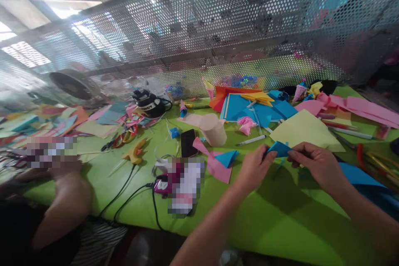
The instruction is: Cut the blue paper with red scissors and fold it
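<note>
A small folded piece of blue paper is held above the green table, pinched between my two hands. My left hand grips its left end with thumb and fingers. At its right end, my right hand has thumb and forefinger closed on the paper. A thin light-blue strip hangs below it. Left of my left hand, a folded blue triangle lies on pink paper. Pale yellow paper rests just beyond my hands, with a white pen to its left.
Behind stand a beige cylinder, a dark phone and blue sheets. A yellow glue gun trails a cord at left. A co-worker's arm rests at the far left. Red-handled scissors lie right. A perforated metal screen borders the back.
</note>
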The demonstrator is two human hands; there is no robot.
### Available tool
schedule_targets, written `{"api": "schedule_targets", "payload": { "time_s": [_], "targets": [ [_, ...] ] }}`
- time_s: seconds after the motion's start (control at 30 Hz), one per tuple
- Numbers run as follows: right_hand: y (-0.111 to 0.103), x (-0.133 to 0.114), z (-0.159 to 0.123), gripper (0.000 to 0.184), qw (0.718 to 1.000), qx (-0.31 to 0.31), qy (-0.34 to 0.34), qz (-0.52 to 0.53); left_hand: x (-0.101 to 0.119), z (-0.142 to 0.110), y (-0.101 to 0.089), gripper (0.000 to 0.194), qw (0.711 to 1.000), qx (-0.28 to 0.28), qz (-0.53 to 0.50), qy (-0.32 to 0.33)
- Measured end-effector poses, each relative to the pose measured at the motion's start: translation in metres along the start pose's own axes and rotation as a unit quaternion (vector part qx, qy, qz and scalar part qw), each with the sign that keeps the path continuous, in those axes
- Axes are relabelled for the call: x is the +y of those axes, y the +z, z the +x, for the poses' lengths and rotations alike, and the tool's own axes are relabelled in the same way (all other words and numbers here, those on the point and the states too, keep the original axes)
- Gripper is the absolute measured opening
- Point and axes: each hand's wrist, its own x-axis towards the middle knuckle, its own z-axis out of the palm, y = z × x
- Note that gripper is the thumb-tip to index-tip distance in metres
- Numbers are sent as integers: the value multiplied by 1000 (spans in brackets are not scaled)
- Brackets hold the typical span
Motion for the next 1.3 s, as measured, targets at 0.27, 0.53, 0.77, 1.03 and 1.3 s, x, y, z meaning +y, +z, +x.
{"api": "schedule_targets", "payload": {
  "time_s": [0.27,0.53,0.77,1.03,1.3],
  "targets": [
    [-4,5,3,28,996,2,6,88,-9,5,0,41,976,-43,-200,-79],
    [-2,4,-1,24,995,56,-55,59,-6,4,3,49,925,-77,-342,-143],
    [-7,6,-3,25,996,72,-31,41,-6,5,2,47,926,-91,-339,-139],
    [-6,3,5,41,994,-38,32,100,-5,3,0,33,995,-6,-93,-25],
    [-9,5,7,41,999,-2,28,-23,-6,5,-8,45,984,-47,-163,-51]
  ]
}}
